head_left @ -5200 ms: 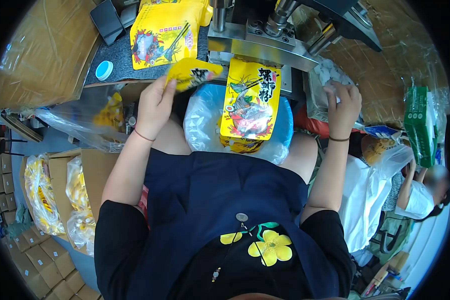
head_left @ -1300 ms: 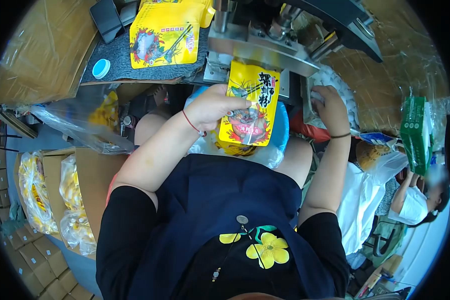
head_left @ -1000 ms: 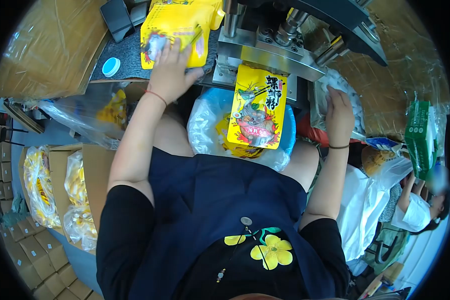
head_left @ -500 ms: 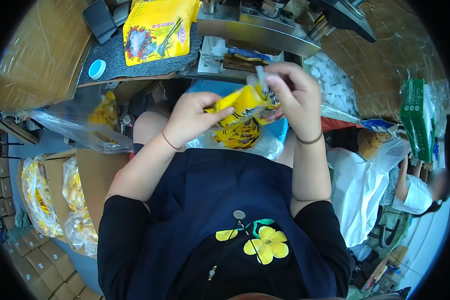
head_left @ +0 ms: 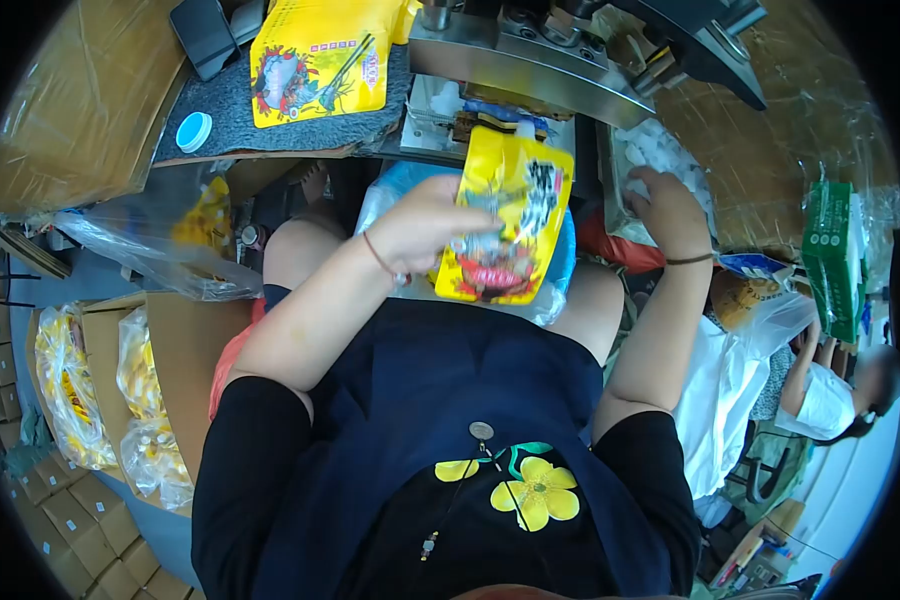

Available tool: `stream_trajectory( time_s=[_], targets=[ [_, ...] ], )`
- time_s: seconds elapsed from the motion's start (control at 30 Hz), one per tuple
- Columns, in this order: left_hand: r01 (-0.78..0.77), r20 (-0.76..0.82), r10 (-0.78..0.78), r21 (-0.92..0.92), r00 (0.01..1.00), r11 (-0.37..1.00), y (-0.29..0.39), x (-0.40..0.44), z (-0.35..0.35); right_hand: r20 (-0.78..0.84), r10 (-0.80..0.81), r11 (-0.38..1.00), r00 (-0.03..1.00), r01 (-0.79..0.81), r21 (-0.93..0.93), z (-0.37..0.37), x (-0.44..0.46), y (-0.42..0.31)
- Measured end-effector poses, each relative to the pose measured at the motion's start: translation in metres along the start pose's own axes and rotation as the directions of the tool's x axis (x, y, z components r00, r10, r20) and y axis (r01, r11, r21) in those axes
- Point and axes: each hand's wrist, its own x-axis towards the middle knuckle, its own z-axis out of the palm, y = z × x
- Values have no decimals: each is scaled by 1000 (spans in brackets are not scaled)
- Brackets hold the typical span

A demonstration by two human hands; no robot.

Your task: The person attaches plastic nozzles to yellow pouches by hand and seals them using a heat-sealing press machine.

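My left hand grips a yellow printed pouch by its left side, thumb across the front. A small white spout sticks up at the pouch's top edge. Over at the right, my right hand reaches to the near edge of a bin of small white plastic pieces. Its thumb and forefinger are bent and apart, with nothing visible between them; the other fingers are partly hidden. Below the held pouch, a blue tub with a clear plastic liner sits between the knees.
A metal press stands ahead. Yellow pouches are stacked on the grey mat, near a blue-white cap and a phone. A carton with bagged pouches is at left. Another person is at far right.
My right hand has left the pouch and moved right to the bin of white pieces. The pouch, earlier tilted between both hands, now hangs upright and face-out in my left hand.
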Motion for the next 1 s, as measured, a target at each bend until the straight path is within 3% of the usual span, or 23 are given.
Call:
stream_trajectory(
  time_s=[0.13, 0.23, 0.27, 0.3, 0.33, 0.37, 0.4, 0.5, 0.53, 0.63, 0.67, 0.7, 0.73, 0.77, 0.8, 0.83, 0.9, 1.0],
  targets=[
    [37, 11, -37, 49, 999, 998, 29, 20, -16, -148, -80, 994, 986, 90, 62, 19, 7, 3],
    [-231, -8, 234, 142, 972, 963, 21, 21, -15, -287, -47, 981, 957, 98, 166, 29, 3, 4],
    [-158, -323, 406, 584, 855, 796, 31, 12, -23, -303, -39, 974, 952, 104, 200, 29, 5, 5],
    [-342, -285, 561, 556, 777, 757, 41, 12, -47, -314, -28, 966, 949, 106, 235, 30, 5, 4],
    [-130, -323, 788, 884, 524, 448, 63, 7, -61, -320, -15, 956, 947, 107, 272, 31, 2, 3],
    [-10, 122, 955, 992, 271, -124, 85, 2, -84, -338, 8, 949, 941, 99, 299, 33, -1, 3],
    [195, 318, 885, 897, 339, -397, 99, -8, -99, -358, 27, 941, 933, 97, 324, 33, -2, 1],
    [254, 275, 620, 737, 735, -627, 80, -38, -106, -343, 138, 911, 929, 16, 411, 17, -8, -10],
    [137, 296, 578, 797, 761, -589, 73, -50, -91, -318, 190, 896, 929, -32, 443, 12, -12, -15],
    [107, 177, 695, 932, 697, -346, 53, -67, -97, -435, 157, 790, 887, 151, 594, 12, -19, -29],
    [61, 210, 817, 957, 538, -285, 51, -65, -98, -521, 51, 830, 852, 254, 496, 11, -20, -38],
    [-69, 58, 815, 997, 576, -22, 49, -63, -91, -516, 9, 786, 857, 312, 533, 9, -23, -59],
    [-179, -84, 771, 952, 631, 250, 44, -61, -79, -519, -104, 796, 848, 384, 468, 11, -22, -72],
    [-258, -204, 687, 822, 697, 507, 39, -60, -67, -423, -138, 737, 896, 378, 560, 2, -25, -94],
    [-156, -160, 634, 897, 756, 413, 38, -61, -55, -414, -222, 672, 883, 446, 591, 5, -22, -103],
    [-104, -219, 520, 847, 825, 521, 37, -61, -32, -424, -229, 612, 876, 468, 637, -4, -22, -115],
    [-159, -91, 475, 874, 875, 459, 21, -49, -24, -359, -73, 477, 931, 348, 807, -9, -20, -125],
    [-126, -143, 290, 663, 946, 738, 6, -40, 1, -274, -133, 462, 953, 304, 833, -24, -16, -135]
  ],
)
